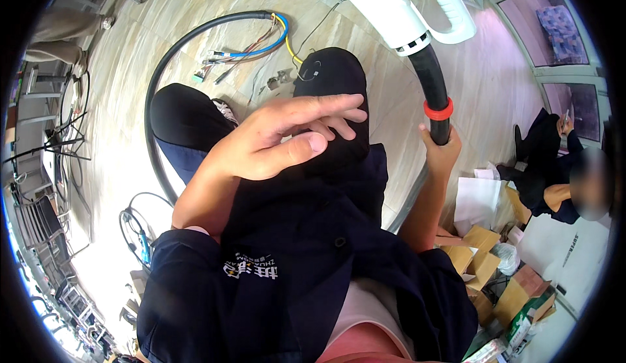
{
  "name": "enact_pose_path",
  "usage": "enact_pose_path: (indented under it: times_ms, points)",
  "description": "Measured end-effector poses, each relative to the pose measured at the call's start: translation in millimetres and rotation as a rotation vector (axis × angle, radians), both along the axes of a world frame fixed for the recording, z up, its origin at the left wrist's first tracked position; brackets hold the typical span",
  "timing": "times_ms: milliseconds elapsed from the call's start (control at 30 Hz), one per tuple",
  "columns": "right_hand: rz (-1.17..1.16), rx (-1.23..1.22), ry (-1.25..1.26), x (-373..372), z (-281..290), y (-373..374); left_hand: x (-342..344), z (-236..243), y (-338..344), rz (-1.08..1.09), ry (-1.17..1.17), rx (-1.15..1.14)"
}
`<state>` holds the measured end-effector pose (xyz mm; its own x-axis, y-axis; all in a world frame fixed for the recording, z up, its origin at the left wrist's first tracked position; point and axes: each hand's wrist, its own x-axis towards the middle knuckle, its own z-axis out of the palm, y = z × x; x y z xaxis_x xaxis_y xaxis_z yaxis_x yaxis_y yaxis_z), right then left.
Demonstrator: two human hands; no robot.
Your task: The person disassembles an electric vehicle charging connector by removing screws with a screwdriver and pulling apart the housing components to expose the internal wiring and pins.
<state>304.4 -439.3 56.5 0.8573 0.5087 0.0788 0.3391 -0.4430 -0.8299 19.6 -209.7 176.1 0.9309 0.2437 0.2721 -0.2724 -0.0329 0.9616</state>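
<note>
Over on the far left, dark chairs (49, 223) were crowded along the edge of the floor (107, 128), so not much swing was offered there. A thick cable (151, 99) was run in a wide arc past the outside of the left knee (186, 105), its loose wires (225, 55) fanned out on the tiles, maybe so the ends could be told apart. The left grip (274, 138) was held wide over the lap, fingers loosely spread, nothing seen in it. The white handle (385, 14) was held up front, right of the right knee (332, 79), partly cut off by the top edge. Its black hose (429, 79) was wrapped by the right grip (445, 151) just below the red ring (438, 109), probably so the weight could be steadied. Best room was given forward, over the tiles; further right, things were hemmed in by cardboard boxes (482, 252) and a seated person (541, 167).
</note>
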Motion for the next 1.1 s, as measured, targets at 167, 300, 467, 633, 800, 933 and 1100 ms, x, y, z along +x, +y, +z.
enact_pose_path:
  times_ms: [167, 300, 467, 633, 800, 933, 1100]
  points:
    - [0.020, -0.040, -0.003, -4.0, -9.1, 8.3, -21.0, -14.3, 24.4, 0.125, 0.034, 0.076]
    - [0.021, -0.050, -0.004, -9.1, -10.4, 16.3, -40.0, -13.8, 34.6, 0.189, 0.079, 0.109]
    - [0.046, -0.052, -0.001, -15.0, -9.9, 23.0, -51.9, -13.0, 40.5, 0.231, -0.005, 0.224]
    - [0.055, -0.040, 0.016, -15.4, -13.7, 24.1, -61.7, -9.3, 41.4, 0.243, -0.002, 0.267]
    - [0.055, -0.064, -0.005, -15.2, -16.3, 23.3, -63.7, -7.6, 43.7, 0.245, -0.027, 0.333]
    - [0.024, -0.070, -0.029, -16.4, -11.7, 24.0, -64.1, -12.9, 44.3, 0.313, -0.026, 0.292]
    - [0.065, -0.105, -0.079, -13.7, -8.1, 23.8, -67.8, -10.7, 45.0, 0.402, 0.147, 0.361]
